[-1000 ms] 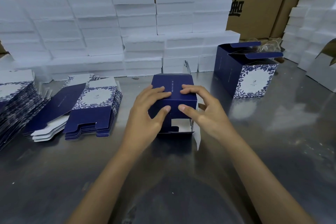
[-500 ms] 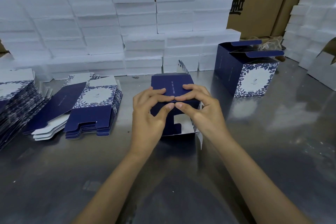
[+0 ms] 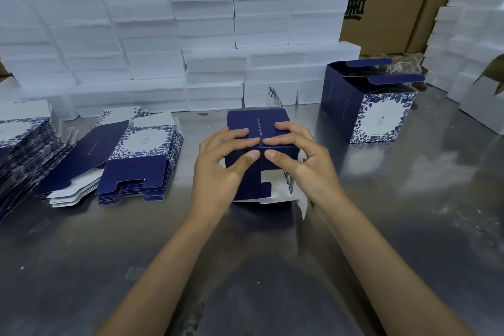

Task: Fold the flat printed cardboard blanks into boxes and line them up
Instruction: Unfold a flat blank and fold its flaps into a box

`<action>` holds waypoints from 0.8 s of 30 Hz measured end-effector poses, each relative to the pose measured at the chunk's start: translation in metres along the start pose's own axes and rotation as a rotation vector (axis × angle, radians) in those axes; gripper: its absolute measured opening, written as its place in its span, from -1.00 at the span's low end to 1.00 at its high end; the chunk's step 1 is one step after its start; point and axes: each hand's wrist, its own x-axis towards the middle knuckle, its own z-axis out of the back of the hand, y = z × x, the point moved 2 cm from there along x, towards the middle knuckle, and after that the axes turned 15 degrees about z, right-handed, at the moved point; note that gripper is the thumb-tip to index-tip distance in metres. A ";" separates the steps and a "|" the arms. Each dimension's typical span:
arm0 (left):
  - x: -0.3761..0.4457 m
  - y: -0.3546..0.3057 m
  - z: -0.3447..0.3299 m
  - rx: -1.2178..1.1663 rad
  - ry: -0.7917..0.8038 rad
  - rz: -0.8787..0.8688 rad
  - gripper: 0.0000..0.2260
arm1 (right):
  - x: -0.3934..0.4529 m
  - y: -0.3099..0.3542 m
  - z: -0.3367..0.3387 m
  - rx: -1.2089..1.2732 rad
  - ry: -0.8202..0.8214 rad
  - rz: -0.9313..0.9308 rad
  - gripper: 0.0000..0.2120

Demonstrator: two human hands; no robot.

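Both hands have closed in since the earlier frame, fingertips now nearly meeting on top of the half-folded box, thumbs pressed to its near face. Bench (image 3: 409, 226): grey metal, reflective. White foam blocks (image 3: 152, 43) stacked in a wall along 12 o'clock, brown cartons (image 3: 381, 8) behind them. Finished box (image 3: 368, 106) at 2 o'clock, upright, top flaps open, floral panel facing the camera, well apart from the hands. Flat blanks (image 3: 136, 163) piled at 9 o'clock, another stack (image 3: 19, 155) at the far left edge. Half-folded box (image 3: 257, 123) at bench centre, navy, lying on its side, bottom flaps toward the camera not fully closed, white inside showing. Left hand (image 3: 221, 169) grasps the box's left part, fingers curled over the top edge. Right hand (image 3: 302, 163) grasps the right part likewise.
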 end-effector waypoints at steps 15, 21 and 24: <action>0.014 0.001 0.024 0.006 0.175 -0.007 -0.79 | 0.002 0.000 0.011 -0.035 0.060 0.015 -0.82; -0.006 -0.004 0.006 0.425 -0.071 -0.417 -0.77 | 0.004 -0.005 0.012 -0.037 0.029 0.041 -0.79; -0.005 0.004 0.004 0.605 0.120 -0.432 -0.48 | 0.003 -0.011 0.016 0.032 0.008 0.011 -0.76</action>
